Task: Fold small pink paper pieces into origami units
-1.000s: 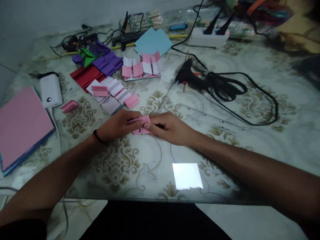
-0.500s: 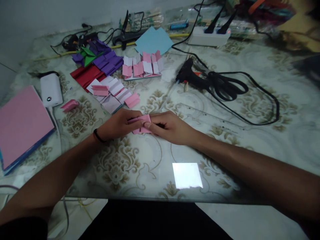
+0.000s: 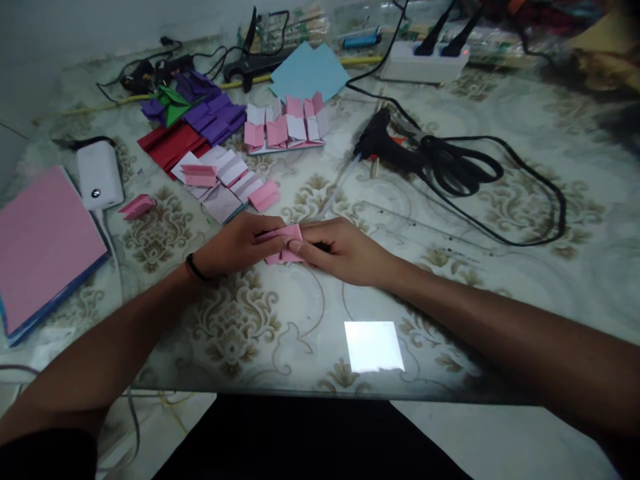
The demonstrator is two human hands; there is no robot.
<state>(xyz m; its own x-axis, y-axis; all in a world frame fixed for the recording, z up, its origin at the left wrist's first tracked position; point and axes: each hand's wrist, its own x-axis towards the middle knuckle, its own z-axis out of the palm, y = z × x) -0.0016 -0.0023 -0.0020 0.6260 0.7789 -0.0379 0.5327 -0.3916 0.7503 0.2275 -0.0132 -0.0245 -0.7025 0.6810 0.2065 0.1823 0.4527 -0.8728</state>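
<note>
A small pink folded paper (image 3: 294, 233) is pinched between both hands near the middle of the table. My left hand (image 3: 241, 243) grips its left part, thumb across the front. On the right end, my right hand (image 3: 340, 250) is closed with its thumb pressed against the paper. The fingers behind it are partly hidden. Just beyond my left hand lies a cluster of folded white and pink papers (image 3: 225, 183). Another pink and white folded set (image 3: 285, 130) sits farther back. One loose pink folded piece (image 3: 138, 206) rests to the left.
A black glue gun (image 3: 383, 143) with a coiled cable lies right of centre, beside a clear ruler (image 3: 425, 223). Pink sheets (image 3: 47, 247) and a white power bank (image 3: 99, 175) are at left. Behind are purple folded papers (image 3: 215, 120), blue sheets (image 3: 310, 73) and a power strip (image 3: 425, 63).
Both hands keep nearly the same grip on the pink paper. The whole view has shifted slightly, with the table's contents appearing a little higher.
</note>
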